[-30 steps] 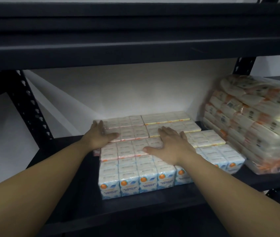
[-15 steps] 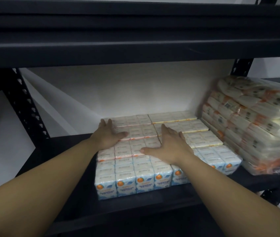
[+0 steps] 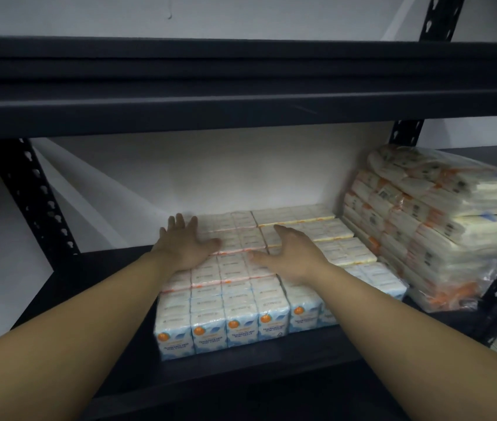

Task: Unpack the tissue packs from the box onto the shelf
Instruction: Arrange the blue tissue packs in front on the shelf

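Note:
Several tissue packs (image 3: pixel 235 302) in blue, white and orange wrap stand in tight rows on the dark shelf (image 3: pixel 113 278). My left hand (image 3: pixel 184 243) lies flat with spread fingers on the left rear packs. My right hand (image 3: pixel 291 253) rests with straight fingers on the middle packs, thumb pointing left. Neither hand grips a pack. The box is out of view.
A tall pile of plastic-wrapped tissue bundles (image 3: pixel 429 226) fills the shelf's right end. The upper shelf board (image 3: pixel 241 86) hangs low overhead. A perforated black post (image 3: pixel 40 196) stands at left, another post (image 3: pixel 405 132) at back right. A white wall is behind.
Both hands have slid farther back over the tops of the packs, and the packs sit slightly deeper on the shelf. The view has tilted upward.

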A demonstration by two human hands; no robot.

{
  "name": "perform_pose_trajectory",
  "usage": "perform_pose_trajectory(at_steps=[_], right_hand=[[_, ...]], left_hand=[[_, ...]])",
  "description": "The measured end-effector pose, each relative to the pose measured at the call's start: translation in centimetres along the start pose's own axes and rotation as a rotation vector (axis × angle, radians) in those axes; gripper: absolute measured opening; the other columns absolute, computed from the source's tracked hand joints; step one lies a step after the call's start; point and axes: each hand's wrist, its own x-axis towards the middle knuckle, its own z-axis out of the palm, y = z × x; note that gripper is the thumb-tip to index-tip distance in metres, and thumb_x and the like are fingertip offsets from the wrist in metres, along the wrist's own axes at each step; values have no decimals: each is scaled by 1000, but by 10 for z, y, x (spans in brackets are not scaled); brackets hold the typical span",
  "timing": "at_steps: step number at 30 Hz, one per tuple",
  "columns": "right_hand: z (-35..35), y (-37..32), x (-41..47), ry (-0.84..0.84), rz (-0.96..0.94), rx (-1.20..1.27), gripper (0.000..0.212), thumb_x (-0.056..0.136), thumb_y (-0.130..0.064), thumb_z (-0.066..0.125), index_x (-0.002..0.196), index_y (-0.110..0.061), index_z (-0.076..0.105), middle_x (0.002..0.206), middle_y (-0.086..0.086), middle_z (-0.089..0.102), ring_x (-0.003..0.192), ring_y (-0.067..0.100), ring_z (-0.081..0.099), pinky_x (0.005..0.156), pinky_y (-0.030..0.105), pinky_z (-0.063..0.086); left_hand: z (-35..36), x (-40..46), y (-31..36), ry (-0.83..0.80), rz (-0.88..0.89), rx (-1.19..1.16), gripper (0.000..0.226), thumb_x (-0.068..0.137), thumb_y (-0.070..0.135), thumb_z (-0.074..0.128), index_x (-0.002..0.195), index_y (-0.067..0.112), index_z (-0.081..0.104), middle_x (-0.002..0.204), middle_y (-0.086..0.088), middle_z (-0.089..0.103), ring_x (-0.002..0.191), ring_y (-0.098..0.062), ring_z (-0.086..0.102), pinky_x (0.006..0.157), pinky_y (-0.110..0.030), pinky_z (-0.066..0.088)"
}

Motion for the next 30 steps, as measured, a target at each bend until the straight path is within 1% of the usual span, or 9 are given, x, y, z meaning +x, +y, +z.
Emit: perform_pose_trajectory(at_steps=[3, 6, 9, 12, 14, 16, 22, 25, 30], right_hand=[[-11, 17, 12, -7, -4, -154, 105, 85, -84, 50, 161, -15, 29, 166, 4, 33, 153, 26, 27, 125, 46, 21], [-20, 45, 31, -8, 36, -239, 100, 88, -83, 43, 160, -15, 32, 166, 6, 34, 152, 27, 28, 124, 47, 21], [-26, 70, 52, -12, 56, -280, 101, 86, -86, 37, 161, -18, 32, 168, 4, 29, 155, 25, 24, 124, 50, 20], [-25, 81, 66, -82, 57, -275, 93, 92, -82, 31, 164, -24, 23, 173, -1, 14, 159, 21, 10, 127, 53, 8], [-23, 81, 71, -87, 46, -263, 76, 101, -69, 26, 163, -25, 26, 173, -2, 13, 159, 20, 10, 126, 54, 5], [-20, 81, 75, -69, 41, -277, 68, 104, -60, 25, 163, -25, 27, 173, -3, 13, 158, 19, 12, 126, 55, 6], [-20, 87, 76, -64, 43, -283, 76, 98, -72, 32, 162, -33, 28, 172, -8, 16, 158, 18, 15, 125, 53, 12], [-21, 85, 74, -66, 21, -315, 72, 99, -70, 31, 161, -35, 28, 172, -9, 17, 157, 18, 16, 122, 54, 15], [-21, 85, 74, -89, -7, -336, 67, 102, -66, 25, 162, -36, 25, 172, -12, 15, 157, 17, 13, 120, 57, 12]], left_hand=[[2, -9, 24, -33, 18, 7, 108, 82, 94, 31, 166, 30, 9, 174, -7, -2, 160, -32, -4, 127, -57, 1], [11, -11, 34, -43, 14, 86, 107, 77, 99, 21, 164, 38, 11, 174, -6, 3, 160, -33, 2, 126, -62, 3], [15, -10, 32, -31, -2, 130, 105, 75, 100, 15, 164, 44, 8, 174, -5, 2, 160, -31, 1, 126, -61, 2], [16, -11, 32, -26, -15, 100, 97, 78, 98, 9, 162, 50, 7, 174, -4, 1, 161, -30, 0, 127, -58, -1], [17, -8, 31, -16, -31, 83, 88, 85, 92, 8, 162, 49, 7, 174, -3, 1, 161, -29, 0, 127, -57, -1], [19, -4, 29, -8, -54, 74, 82, 92, 85, 14, 163, 45, 8, 174, -2, 2, 161, -27, 1, 127, -57, -2], [17, -4, 28, -20, -63, 78, 76, 100, 72, 25, 165, 34, 14, 174, -3, 5, 161, -27, 4, 128, -57, 1], [14, -6, 30, -24, -53, 92, 73, 102, 69, 25, 165, 34, 15, 174, -2, 5, 160, -27, 5, 127, -58, 1], [15, -6, 28, -11, -36, 104, 71, 102, 68, 25, 164, 35, 16, 174, 0, 6, 160, -27, 5, 126, -63, 1]])
